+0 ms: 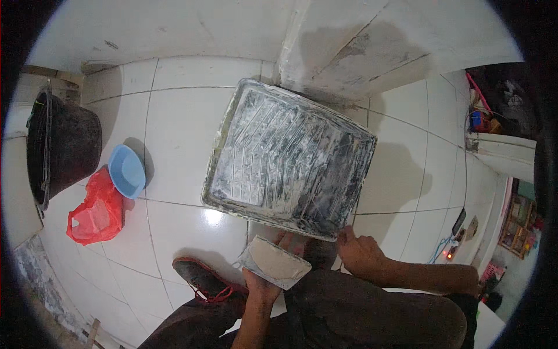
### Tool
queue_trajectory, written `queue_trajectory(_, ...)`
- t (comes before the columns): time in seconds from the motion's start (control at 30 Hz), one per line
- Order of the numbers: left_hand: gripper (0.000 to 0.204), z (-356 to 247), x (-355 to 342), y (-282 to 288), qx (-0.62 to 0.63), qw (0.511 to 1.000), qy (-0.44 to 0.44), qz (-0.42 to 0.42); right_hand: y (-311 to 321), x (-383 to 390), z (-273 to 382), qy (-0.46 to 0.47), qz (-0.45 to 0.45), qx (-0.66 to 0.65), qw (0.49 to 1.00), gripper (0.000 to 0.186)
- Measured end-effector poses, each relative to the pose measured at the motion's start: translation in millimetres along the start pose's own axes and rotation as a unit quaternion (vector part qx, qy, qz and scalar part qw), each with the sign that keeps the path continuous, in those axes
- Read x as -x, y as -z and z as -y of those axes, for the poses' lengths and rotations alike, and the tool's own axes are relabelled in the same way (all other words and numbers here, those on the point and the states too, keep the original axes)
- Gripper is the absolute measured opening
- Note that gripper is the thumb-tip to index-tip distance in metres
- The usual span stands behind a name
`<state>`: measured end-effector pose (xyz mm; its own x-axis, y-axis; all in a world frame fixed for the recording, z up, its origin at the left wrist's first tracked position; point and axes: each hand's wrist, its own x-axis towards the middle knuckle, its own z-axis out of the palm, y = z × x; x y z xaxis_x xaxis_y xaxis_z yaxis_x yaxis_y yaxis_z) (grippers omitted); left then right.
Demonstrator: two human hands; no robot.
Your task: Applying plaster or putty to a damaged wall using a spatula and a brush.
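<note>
A black ribbed paint tray [290, 151], smeared all over with whitish paste, lies turned at an angle on the tiled floor in front of me. My right hand [361, 254] is closed at its near right corner, thumb and fingers pinching the rim. In my left hand [260, 285] is a flat rectangular plate [276, 263] with a layer of beige putty on its upper face. The fingers go under the plate, so any handle is hidden. This plate sits just short of the tray's near edge, apart from it as far as I can see.
A light blue basin [127, 171] and a red plastic bag [99, 212] lie at the left, beside a large black bucket [70, 145] on its side. A wall corner [285, 52] juts out behind the tray. A power strip [456, 244] with cables lies at the right.
</note>
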<state>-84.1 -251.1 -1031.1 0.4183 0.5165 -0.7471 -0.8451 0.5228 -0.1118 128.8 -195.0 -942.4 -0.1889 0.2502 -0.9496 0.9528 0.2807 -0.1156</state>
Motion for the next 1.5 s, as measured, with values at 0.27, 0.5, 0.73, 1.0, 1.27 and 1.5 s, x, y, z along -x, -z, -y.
queue_trajectory(0.27, 0.069, -2.4, 1.8, 5.6, 0.170, 0.985, 0.021, 0.011, -18.8, 2.2, 4.7, -0.013, -0.038, -0.107, 0.993, 0.053)
queue_trajectory(0.5, 0.076, -7.6, -3.4, -1.5, 0.016, 1.000, -0.006, 0.021, -14.2, -7.0, 12.0, -0.044, -0.059, -0.150, 0.986, 0.033)
queue_trajectory(0.73, 0.077, -24.8, -1.2, -7.0, 0.001, 1.000, 0.023, -0.021, 3.6, -7.3, 14.7, -0.058, 0.004, -0.106, 0.993, 0.052)
queue_trajectory(1.0, 0.066, -66.8, 1.0, -32.2, -0.051, 0.991, 0.087, -0.085, 33.3, 4.1, 15.9, -0.068, 0.022, -0.088, 0.994, 0.041)
queue_trajectory(1.27, 0.067, -86.8, 1.9, -34.2, -0.037, 0.988, 0.073, -0.134, 41.1, 23.6, -5.8, -0.100, -0.034, -0.034, 0.994, 0.046)
queue_trajectory(1.5, 0.067, -82.8, -1.1, -19.8, -0.008, 0.993, 0.042, -0.114, 54.6, 32.4, -28.0, -0.076, -0.184, -0.065, 0.978, 0.048)
